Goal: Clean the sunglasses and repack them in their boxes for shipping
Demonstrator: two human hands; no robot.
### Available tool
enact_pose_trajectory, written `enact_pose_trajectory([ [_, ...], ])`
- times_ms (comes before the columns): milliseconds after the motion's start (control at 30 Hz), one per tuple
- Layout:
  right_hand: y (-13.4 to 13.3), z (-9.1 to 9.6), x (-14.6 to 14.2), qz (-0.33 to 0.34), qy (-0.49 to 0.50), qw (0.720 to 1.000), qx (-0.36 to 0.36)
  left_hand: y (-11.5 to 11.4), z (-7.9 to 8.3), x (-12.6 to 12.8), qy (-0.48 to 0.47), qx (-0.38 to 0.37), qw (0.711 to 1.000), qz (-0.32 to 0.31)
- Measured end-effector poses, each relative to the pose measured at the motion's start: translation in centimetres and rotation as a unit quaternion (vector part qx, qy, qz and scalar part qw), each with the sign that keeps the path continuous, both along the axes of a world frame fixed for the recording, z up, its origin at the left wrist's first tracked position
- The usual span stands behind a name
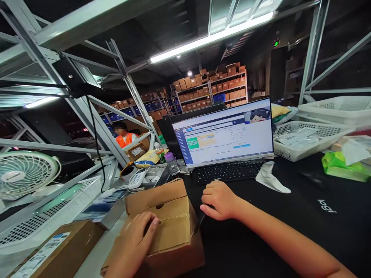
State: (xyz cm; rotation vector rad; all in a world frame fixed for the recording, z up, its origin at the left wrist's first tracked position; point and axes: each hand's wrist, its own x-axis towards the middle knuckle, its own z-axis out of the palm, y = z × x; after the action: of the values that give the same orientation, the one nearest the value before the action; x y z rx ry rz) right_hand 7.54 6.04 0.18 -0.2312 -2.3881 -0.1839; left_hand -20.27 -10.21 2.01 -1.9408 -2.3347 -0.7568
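Note:
A brown cardboard box (171, 235) stands in front of me with its rear flap raised and a perforated strip across its inner panel. My left hand (137, 231) is on the box's left side, fingers bent and thumb against the panel, gripping it. Just beyond the box's right edge, my right hand (218, 200) is closed in a fist. A thin dark object (200, 221) runs from below that fist towards the box's right corner; its kind is unclear.
Behind the hands stand a black keyboard (228, 172) and a lit monitor (223, 133). A crumpled white tissue (271, 179) lies right of the keyboard. White baskets (298, 156) are at the right. At left are a taped carton (60, 247) and a fan (26, 173). A person in an orange vest (124, 139) sits beyond.

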Motion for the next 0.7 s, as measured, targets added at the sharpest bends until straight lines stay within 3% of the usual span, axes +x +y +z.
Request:
enact_pose_trajectory([
  [300, 0.8, -1.1, -0.8, -0.051, 0.039, 0.995, 0.079, -0.3, 0.6, 0.7, 0.017, -0.031, 0.999, -0.032],
  [367, 1.3, -1.3, -1.0, -0.08, 0.021, 0.995, 0.056, -0.4, 0.7, 0.7, 0.031, -0.03, 0.999, -0.034],
  [433, 2.0, -1.4, -1.1, -0.125, -0.02, 0.992, -0.011, -0.3, 0.9, 0.5, 0.051, -0.009, 0.998, -0.035],
  [567, 3.7, -1.2, -0.7, -0.244, -0.031, 0.961, -0.128, -0.6, 0.4, -0.1, 0.15, 0.111, 0.981, -0.049],
  [700, 5.0, -0.8, 0.2, -0.292, -0.015, 0.933, -0.21, -2.4, -2.7, -1.3, 0.218, 0.324, 0.92, 0.021],
])
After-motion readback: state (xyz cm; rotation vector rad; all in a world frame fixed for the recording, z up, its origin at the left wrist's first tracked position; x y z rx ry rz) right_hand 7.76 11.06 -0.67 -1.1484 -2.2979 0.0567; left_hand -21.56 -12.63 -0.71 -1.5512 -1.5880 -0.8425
